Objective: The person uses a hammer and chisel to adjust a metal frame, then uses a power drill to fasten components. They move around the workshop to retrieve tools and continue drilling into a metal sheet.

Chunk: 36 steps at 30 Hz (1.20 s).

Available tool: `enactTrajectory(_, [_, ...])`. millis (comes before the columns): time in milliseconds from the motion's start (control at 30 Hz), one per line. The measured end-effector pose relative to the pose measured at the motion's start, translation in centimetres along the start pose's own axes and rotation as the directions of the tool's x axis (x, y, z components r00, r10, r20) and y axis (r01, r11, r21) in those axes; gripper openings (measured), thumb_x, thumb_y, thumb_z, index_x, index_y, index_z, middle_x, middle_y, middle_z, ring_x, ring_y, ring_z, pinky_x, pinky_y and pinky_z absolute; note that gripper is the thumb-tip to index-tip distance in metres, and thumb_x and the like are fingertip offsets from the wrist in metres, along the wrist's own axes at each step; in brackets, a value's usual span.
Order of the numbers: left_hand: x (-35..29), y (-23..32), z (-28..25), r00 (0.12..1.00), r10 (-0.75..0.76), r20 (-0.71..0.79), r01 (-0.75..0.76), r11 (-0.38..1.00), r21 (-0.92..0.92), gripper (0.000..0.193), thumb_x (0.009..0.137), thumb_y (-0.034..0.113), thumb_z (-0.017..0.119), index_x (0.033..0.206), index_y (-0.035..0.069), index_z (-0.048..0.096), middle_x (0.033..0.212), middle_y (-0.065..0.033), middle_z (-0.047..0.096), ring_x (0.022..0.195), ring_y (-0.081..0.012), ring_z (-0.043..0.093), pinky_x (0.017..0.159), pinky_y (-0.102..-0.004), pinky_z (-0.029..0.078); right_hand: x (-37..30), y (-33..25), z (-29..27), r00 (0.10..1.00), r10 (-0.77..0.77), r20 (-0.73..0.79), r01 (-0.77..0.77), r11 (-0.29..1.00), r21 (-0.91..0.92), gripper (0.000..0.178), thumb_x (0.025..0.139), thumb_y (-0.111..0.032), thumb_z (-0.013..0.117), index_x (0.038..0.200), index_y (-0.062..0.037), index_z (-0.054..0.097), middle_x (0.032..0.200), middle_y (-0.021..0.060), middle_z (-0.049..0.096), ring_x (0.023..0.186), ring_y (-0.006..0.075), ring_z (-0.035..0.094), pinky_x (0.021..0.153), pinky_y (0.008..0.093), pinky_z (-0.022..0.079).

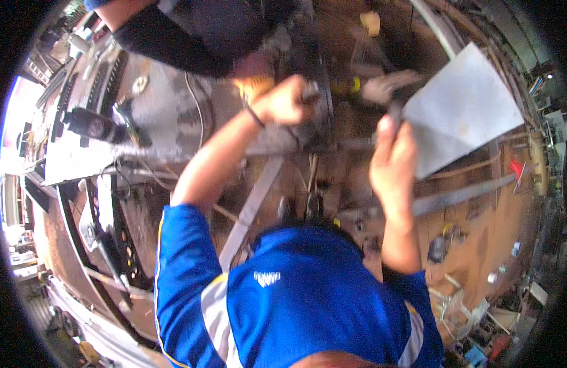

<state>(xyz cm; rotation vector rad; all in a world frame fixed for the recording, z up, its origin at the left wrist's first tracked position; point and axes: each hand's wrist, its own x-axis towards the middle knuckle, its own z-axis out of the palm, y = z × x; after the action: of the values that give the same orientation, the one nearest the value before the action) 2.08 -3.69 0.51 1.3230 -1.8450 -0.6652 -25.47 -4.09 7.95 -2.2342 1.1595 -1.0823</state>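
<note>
My left hand [288,103] is closed in a fist over the dark metal workbench. A small greyish thing [310,92] pokes out of it, too blurred to name. My right hand [394,153], thumb up, is closed around a dark thing [396,110] at the left edge of a pale flat sheet [464,113]. Whether its fingers also grip the sheet I cannot tell. Across from me is another person's dark sleeve [167,46], with an orange-yellow glove [256,87] right behind my left wrist. Another blurred hand [387,87] is beside the sheet's upper left edge.
On the workbench [167,104] at left lie a black power tool [93,124], a pale ring-shaped disc [140,84] and a cable [197,104]. A flat metal bar [252,211] slants below the bench. Scraps and tools litter the brown floor [473,227] at right.
</note>
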Motion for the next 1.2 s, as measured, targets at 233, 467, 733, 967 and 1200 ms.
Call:
enactTrajectory(233, [0.1, 1.7, -1.6, 0.986, -0.122, -0.115, 0.084, 0.952, -0.294, 0.035, 0.076, 0.009, 0.077, 0.066, 0.009, 0.044, 0.063, 0.004, 0.044, 0.059, -0.007, 0.042, 0.053, -0.0284, 0.034, -0.2, -1.0, -4.4, 0.99, 0.108, -0.092, -0.072, 0.942, 0.329, 0.024, 0.106, -0.022, 0.056, 0.098, 0.001, 0.059, 0.067, 0.0097, 0.058, 0.06, 0.0177, 0.054, 0.058, 0.0365, 0.045])
enactTrajectory(467, [-1.1, -0.5, -0.4, 0.98, -0.187, -0.073, 0.154, 0.932, -0.327, 0.041, 0.076, 0.008, 0.08, 0.066, 0.01, 0.04, 0.061, 0.0045, 0.041, 0.06, -0.0066, 0.041, 0.053, -0.0284, 0.034, -1.4, -0.9, -2.8, 0.999, 0.041, -0.023, -0.034, 0.973, 0.226, 0.027, 0.107, -0.027, 0.054, 0.102, -0.001, 0.059, 0.074, 0.0055, 0.057, 0.066, 0.0156, 0.053, 0.061, 0.0335, 0.043])
enactTrajectory(733, [-0.7, 0.1, -0.1, 0.997, -0.071, -0.009, 0.068, 0.977, -0.2, 0.031, 0.074, 0.011, 0.072, 0.069, 0.004, 0.042, 0.063, 0.0012, 0.039, 0.064, -0.0101, 0.038, 0.056, -0.0339, 0.036, -0.7, -1.0, -1.0, 0.996, -0.032, 0.087, 0.021, 0.992, 0.126, 0.031, 0.107, -0.03, 0.056, 0.095, -0.0019, 0.06, 0.068, 0.0004, 0.053, 0.064, 0.0099, 0.049, 0.057, 0.0312, 0.041])
enactTrajectory(967, [-1.2, -0.7, 0.5, 0.999, -0.039, 0.0, 0.038, 0.984, -0.172, 0.027, 0.07, 0.016, 0.069, 0.068, 0.002, 0.046, 0.058, -0.0065, 0.042, 0.058, -0.0143, 0.041, 0.054, -0.0384, 0.038, 1.6, -6.8, -5.6, 0.976, -0.109, -0.187, 0.212, 0.66, 0.721, 0.03, 0.108, -0.032, 0.055, 0.089, -0.0082, 0.055, 0.066, -0.0034, 0.05, 0.051, 0.0036, 0.042, 0.04, 0.0187, 0.03])
enactTrajectory(1200, [0.6, -3.4, 2.3, 0.978, 0.197, -0.068, -0.198, 0.98, 0.0, 0.023, 0.068, 0.016, 0.071, 0.068, 0.0, 0.055, 0.058, -0.0115, 0.053, 0.056, -0.019, 0.052, 0.055, -0.041, 0.043, -1.7, 0.7, 2.9, 0.981, 0.03, 0.191, -0.019, 0.998, -0.06, 0.039, 0.107, -0.033, 0.051, 0.097, 0.0035, 0.059, 0.082, 0.0331, 0.065, 0.084, 0.0509, 0.067, 0.07, 0.0556, 0.05])
